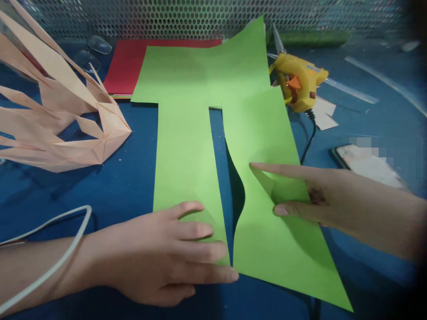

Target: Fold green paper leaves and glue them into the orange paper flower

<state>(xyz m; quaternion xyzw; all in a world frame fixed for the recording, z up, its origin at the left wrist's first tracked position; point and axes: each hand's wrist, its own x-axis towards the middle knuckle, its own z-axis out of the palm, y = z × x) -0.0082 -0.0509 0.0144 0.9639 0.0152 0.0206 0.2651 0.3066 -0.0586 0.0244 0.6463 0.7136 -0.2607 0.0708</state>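
Note:
Two long sheets of green paper lie side by side on the blue table, and a third green sheet (187,71) lies across behind them. My left hand (173,253) rests with fingers spread on the left green strip (187,169), its index fingertip at the strip's near corner. On the right green sheet (263,249), my right hand (320,191) has its index finger stretched out and its thumb touching the paper. That sheet's inner edge bows up, leaving a dark gap between the two pieces.
Folded peach paper (110,129) stands at the left. Red paper (126,66) lies under the green at the back. A yellow glue gun (300,82), paper scraps (322,111) and a phone (367,164) are at the right. A white cable (76,240) crosses my left forearm.

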